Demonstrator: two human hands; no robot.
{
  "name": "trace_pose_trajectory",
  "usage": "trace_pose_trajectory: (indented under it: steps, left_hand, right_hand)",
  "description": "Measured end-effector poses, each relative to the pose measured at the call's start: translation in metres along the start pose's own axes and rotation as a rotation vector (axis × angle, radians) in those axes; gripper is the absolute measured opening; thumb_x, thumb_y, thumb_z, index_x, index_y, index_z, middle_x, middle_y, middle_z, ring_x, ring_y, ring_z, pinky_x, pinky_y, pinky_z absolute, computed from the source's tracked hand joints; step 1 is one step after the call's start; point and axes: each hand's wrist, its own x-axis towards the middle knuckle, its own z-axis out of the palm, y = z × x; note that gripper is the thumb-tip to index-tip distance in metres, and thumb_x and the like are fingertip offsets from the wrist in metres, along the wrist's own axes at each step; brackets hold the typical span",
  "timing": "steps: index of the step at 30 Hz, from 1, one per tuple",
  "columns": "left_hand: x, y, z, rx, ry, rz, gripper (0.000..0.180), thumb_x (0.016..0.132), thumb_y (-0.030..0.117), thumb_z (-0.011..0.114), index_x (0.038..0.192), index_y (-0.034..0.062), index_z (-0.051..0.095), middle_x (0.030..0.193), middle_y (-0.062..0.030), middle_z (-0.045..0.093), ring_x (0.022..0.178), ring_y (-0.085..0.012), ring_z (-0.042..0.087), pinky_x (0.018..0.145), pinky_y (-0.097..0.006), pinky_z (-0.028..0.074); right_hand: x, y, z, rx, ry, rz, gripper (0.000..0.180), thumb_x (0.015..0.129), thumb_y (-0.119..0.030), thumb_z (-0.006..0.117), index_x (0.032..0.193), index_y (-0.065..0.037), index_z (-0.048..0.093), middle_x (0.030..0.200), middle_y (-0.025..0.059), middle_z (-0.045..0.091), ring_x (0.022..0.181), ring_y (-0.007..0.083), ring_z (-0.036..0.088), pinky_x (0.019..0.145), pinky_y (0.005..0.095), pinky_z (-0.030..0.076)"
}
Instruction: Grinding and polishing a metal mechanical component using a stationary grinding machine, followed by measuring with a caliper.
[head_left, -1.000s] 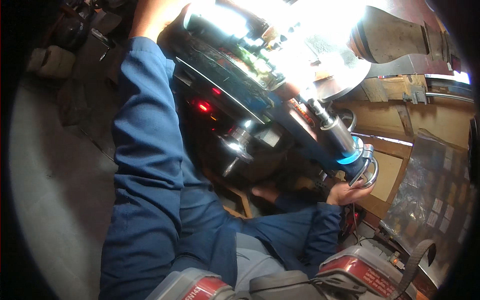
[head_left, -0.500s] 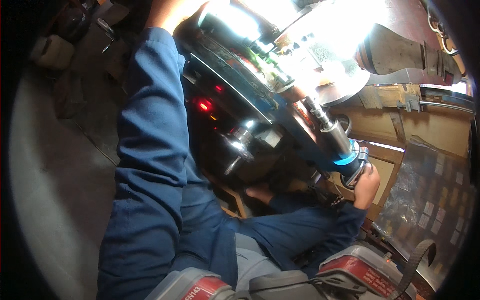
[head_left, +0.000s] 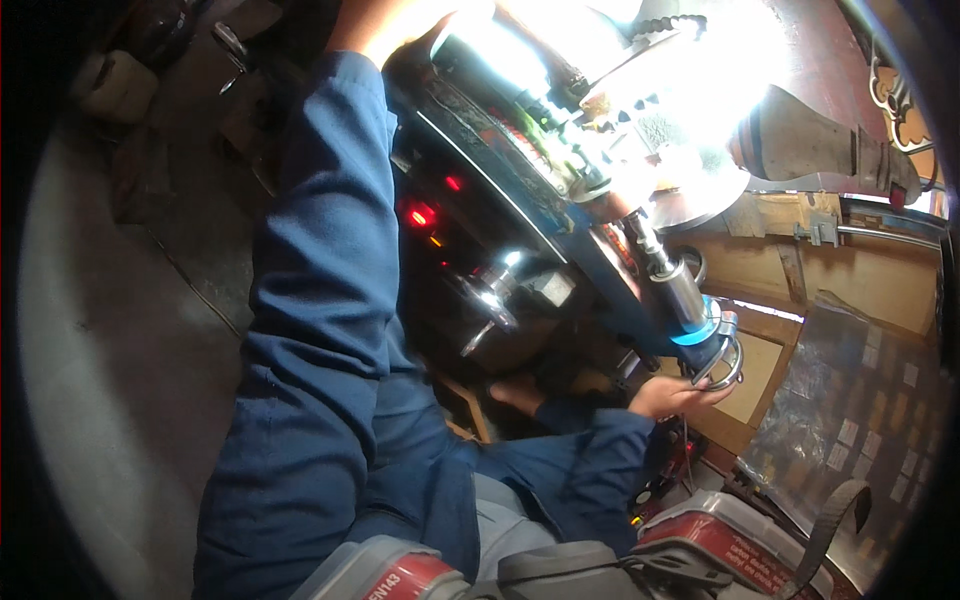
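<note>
The right hand point(head_left: 680, 395) curls around the lower rim of a metal handwheel point(head_left: 739, 362), with a steel cylinder point(head_left: 678, 293) above that hand; work looks under way, though glare hides what remains and the left hand's point(head_left: 425, 15) grip.

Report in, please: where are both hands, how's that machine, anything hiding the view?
Left hand at picture's top edge, grip unclear. Right hand at looped metal handle. Blue machine between them, bright glare partly hiding its upper parts.
</note>
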Motion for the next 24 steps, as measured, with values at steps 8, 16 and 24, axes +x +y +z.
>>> trace_pose_trajectory:
  steps: [8, 16, 24]
  left_hand:
    - [-0.003, -0.003, 0.002, 0.05, 0.053, 0.075, 0.021, 0.08, 0.023, 0.074, 0.088, 0.0031, 0.071, 0.08, -0.0127, 0.071, 0.074, -0.0178, 0.066, 0.068, -0.032, 0.049]
    - [0.004, -0.013, 0.005, -0.03, 0.042, 0.05, 0.022, 0.08, 0.022, 0.074, 0.088, 0.0022, 0.071, 0.081, -0.0135, 0.071, 0.075, -0.0179, 0.067, 0.069, -0.031, 0.049]
    - [0.006, -0.013, 0.004, -0.028, 0.045, 0.01, 0.023, 0.078, 0.022, 0.075, 0.087, 0.0007, 0.07, 0.076, -0.0146, 0.07, 0.072, -0.0184, 0.067, 0.067, -0.032, 0.05]
  right_hand:
    - [0.055, 0.001, -0.014, -0.014, -0.283, 0.136, 0.037, 0.1, -0.02, 0.037, 0.127, -0.001, 0.053, 0.112, 0.0208, 0.063, 0.099, 0.0346, 0.063, 0.084, 0.0404, 0.047]
    - [0.09, 0.01, -0.012, -0.001, -0.641, 0.276, 0.031, 0.099, -0.014, 0.043, 0.119, 0.003, 0.059, 0.106, 0.0182, 0.067, 0.093, 0.0254, 0.064, 0.083, 0.0359, 0.049]
    - [0.108, 0.027, -0.004, -0.013, -0.836, 0.313, 0.029, 0.098, -0.01, 0.044, 0.114, 0.006, 0.061, 0.099, 0.0152, 0.067, 0.089, 0.0208, 0.063, 0.081, 0.0338, 0.049]
